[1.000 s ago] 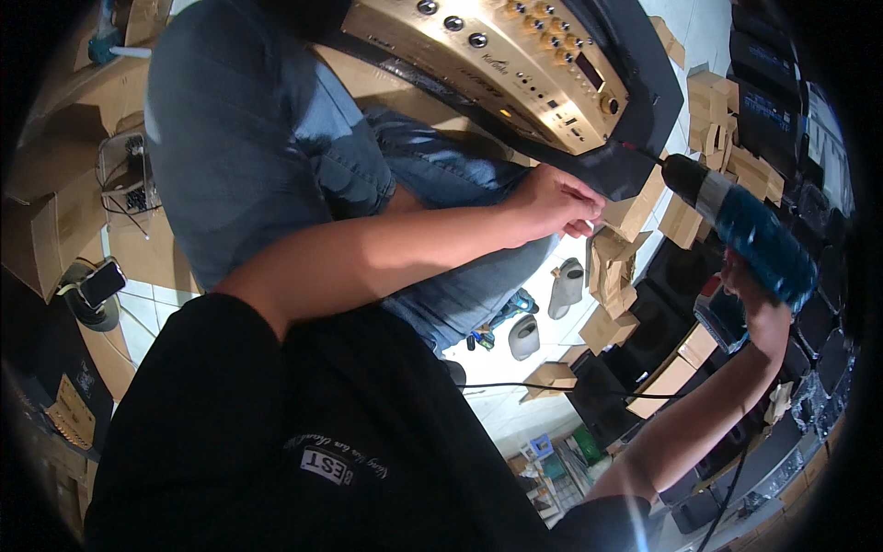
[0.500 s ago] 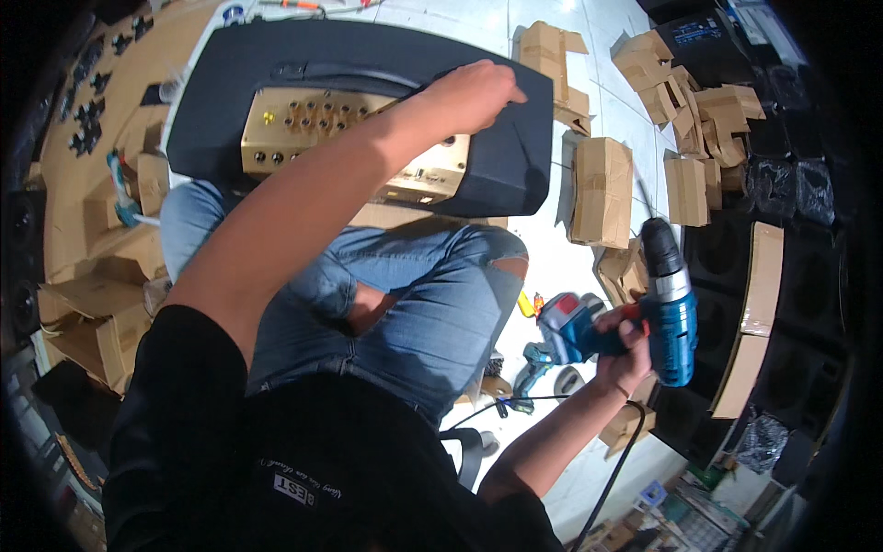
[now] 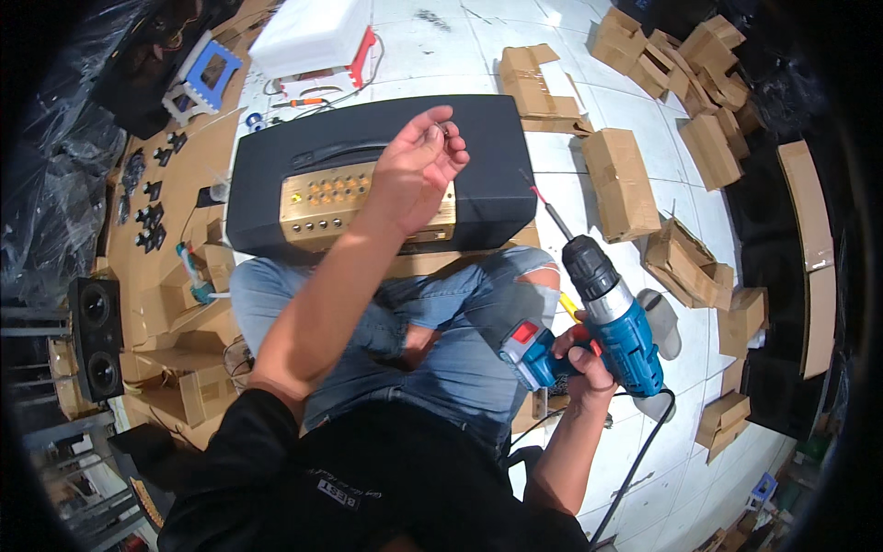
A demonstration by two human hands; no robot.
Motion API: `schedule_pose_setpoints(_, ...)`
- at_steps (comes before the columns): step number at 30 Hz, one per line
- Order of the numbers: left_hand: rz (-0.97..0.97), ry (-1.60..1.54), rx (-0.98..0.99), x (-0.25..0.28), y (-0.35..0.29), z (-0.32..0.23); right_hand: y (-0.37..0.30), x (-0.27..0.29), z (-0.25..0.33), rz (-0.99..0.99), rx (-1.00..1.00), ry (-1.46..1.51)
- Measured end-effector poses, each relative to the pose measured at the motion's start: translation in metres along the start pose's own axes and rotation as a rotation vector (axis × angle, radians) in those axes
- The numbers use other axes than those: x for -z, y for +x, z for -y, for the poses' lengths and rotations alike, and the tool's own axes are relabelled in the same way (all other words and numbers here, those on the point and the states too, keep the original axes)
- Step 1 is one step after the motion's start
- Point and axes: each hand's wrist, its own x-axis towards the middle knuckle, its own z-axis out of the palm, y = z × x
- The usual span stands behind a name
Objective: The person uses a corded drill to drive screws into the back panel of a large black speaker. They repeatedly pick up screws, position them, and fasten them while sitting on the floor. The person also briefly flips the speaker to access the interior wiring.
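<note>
Across my lap edge lies a black speaker cabinet (image 3: 492, 156) with a gold control panel (image 3: 296, 204) full of knobs and a black strap handle (image 3: 340, 153). Above the panel, my left hand (image 3: 425, 161) is turned palm up with its fingers curled in. A small dark bit shows by its fingertips, too small to name. My right hand (image 3: 589, 373) grips a blue cordless drill (image 3: 633, 342) by the handle. Its long thin bit (image 3: 555, 218) slants up and left, its reddish tip near the cabinet's right end.
Folded cardboard pieces (image 3: 621, 184) lie on the white tiled floor at right. To the left are an open carton (image 3: 189, 382), a teal-handled tool (image 3: 196, 281) and a small black speaker (image 3: 99, 340). A white block (image 3: 308, 37) rests on a stool beyond the cabinet. A black cable (image 3: 635, 474) runs beside my right arm.
My left hand has lifted off the cabinet's right end, moved left and turned palm up. The drill has swung so its bit tilts toward the cabinet. The whole view has shifted too.
</note>
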Motion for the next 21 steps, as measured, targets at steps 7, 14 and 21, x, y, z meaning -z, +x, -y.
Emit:
schedule_pose_setpoints(7,-0.045,-0.393,-0.051,0.006,-0.092,-0.054,-0.036,-0.067,-0.018,0.28,-0.073,-0.025)
schedule_pose_setpoints(14,-0.061,-0.332,-0.2,0.026,-0.148,-0.093,-0.053,-0.112,-0.033,0.422,0.103,-0.432)
schedule_pose_setpoints(21,-0.092,0.134,-0.233,0.079,-0.162,-0.084,-0.062,-0.114,-0.014,0.614,0.107,-0.437)
